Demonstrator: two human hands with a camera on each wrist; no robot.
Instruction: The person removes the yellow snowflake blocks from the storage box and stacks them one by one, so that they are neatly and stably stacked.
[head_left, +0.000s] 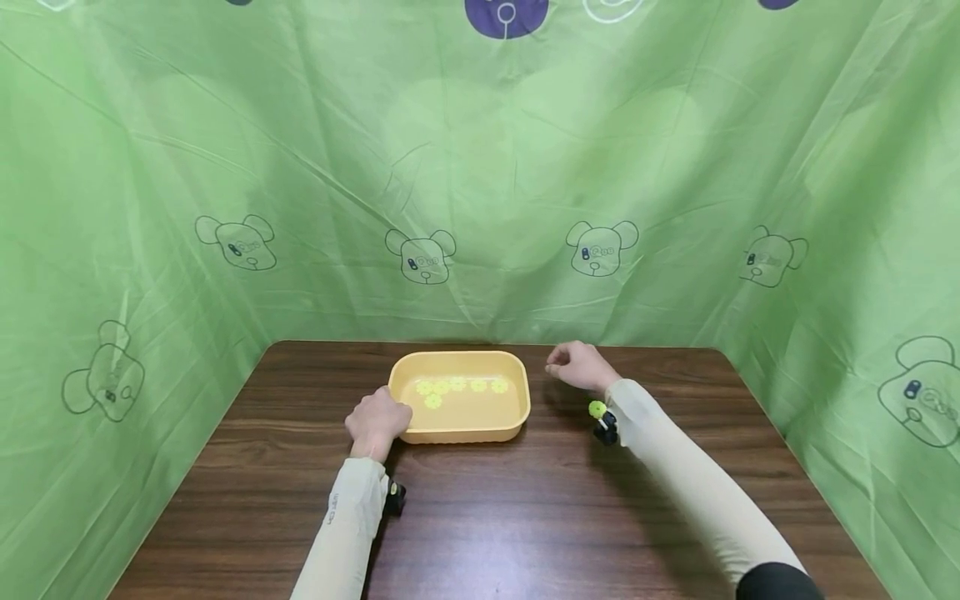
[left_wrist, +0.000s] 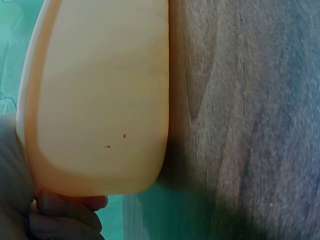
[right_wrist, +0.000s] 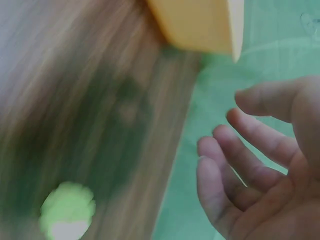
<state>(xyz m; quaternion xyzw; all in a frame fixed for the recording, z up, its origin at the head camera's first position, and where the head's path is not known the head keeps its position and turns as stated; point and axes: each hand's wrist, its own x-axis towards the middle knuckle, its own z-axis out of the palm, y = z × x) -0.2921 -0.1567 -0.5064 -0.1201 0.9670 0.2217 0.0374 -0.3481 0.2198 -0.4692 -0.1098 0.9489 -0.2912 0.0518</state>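
Observation:
A shallow yellow plastic basin (head_left: 459, 436) sits on the brown table, with several bright yellow flower shapes (head_left: 457, 384) on its inside; whether these are loose or fixed I cannot tell. At its left end, my left hand (head_left: 377, 419) grips the rim. The left wrist view shows the fingers (left_wrist: 65, 212) curled at the corner of the basin (left_wrist: 105, 100). My right hand (head_left: 581, 365) hovers to the right of the basin, apart from it. In the right wrist view its fingers (right_wrist: 250, 160) are loosely bent and hold nothing.
By the right wrist, next to the black wrist camera (head_left: 606, 429), shows a yellow-green flower-shaped piece (head_left: 597, 409); how it is attached is unclear. The wooden table (head_left: 480, 517) is bordered at the back and sides by a green curtain (head_left: 495, 183) with bear prints.

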